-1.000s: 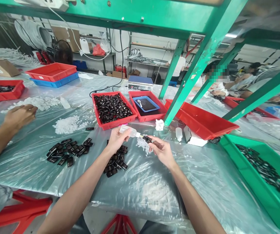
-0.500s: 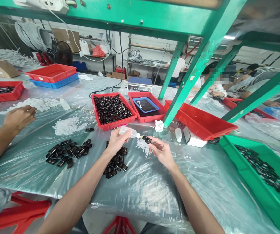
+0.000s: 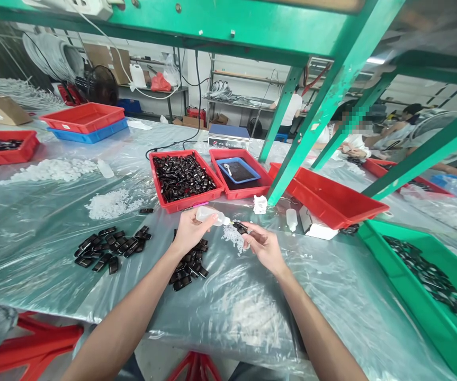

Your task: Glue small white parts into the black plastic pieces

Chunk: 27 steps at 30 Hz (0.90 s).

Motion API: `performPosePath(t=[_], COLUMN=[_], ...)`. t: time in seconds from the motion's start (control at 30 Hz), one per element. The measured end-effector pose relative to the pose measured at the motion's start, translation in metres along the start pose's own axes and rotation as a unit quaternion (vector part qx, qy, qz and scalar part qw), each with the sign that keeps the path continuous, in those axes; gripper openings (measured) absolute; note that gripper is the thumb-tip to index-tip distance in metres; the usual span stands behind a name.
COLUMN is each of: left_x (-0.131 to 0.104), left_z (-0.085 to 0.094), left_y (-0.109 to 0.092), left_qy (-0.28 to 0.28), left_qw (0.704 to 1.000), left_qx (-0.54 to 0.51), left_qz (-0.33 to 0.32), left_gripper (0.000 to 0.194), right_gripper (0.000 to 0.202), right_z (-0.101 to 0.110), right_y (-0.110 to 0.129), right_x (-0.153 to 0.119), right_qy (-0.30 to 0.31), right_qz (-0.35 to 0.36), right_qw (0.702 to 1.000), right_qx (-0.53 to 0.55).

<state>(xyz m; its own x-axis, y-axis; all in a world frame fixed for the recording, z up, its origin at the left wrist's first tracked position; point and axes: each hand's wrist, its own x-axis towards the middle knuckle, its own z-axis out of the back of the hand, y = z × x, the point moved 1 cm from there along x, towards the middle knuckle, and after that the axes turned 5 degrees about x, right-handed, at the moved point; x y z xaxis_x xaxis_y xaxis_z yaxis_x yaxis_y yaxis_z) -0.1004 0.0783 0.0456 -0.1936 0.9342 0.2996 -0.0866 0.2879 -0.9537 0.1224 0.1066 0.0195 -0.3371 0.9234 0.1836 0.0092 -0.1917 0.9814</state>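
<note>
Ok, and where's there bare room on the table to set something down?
The widest patch is the sheet between the right forearm and the green tray. A smaller one lies between the forearms, nearer than the small granule pile. It's crowded around the left hand and its bottle: black parts beside the wrist, heaped red tray beyond.

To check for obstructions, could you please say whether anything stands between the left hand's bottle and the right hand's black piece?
Nothing visible does: the squeeze bottle in the left hand points its tip at the black piece in the right hand. The translucent bits lie on the table, not between. Whether the tip touches is unclear.
</note>
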Motion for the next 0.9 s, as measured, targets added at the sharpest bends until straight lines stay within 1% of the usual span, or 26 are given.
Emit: performPosePath(t=[0.3,0.5,0.63,0.8,0.9], left_x=[0.002,0.002,0.001,0.002,0.002], left_z=[0.001,0.000,-0.001,0.000,-0.001], left_y=[0.005,0.007,0.010,0.010,0.011], left_qy=[0.026,0.018,0.009,0.014,0.017], left_qw=[0.999,0.999,0.999,1.000,0.999], left_qx=[-0.024,-0.022,-0.034,-0.014,-0.035], left_qz=[0.013,0.029,0.027,0.018,0.027], left_gripper=[0.040,0.040,0.039,0.037,0.038], right_gripper=[0.045,0.046,0.045,0.045,0.046], right_z=[0.001,0.000,0.001,0.001,0.001], right_y=[0.000,0.001,0.001,0.002,0.001], right_x=[0.001,0.000,0.000,0.000,0.001], right_qy=[0.006,0.006,0.005,0.005,0.004], right_qz=[0.006,0.003,0.005,0.004,0.003], right_qw=[1.000,1.000,1.000,1.000,1.000], right_qx=[-0.005,-0.002,-0.004,-0.004,-0.002])
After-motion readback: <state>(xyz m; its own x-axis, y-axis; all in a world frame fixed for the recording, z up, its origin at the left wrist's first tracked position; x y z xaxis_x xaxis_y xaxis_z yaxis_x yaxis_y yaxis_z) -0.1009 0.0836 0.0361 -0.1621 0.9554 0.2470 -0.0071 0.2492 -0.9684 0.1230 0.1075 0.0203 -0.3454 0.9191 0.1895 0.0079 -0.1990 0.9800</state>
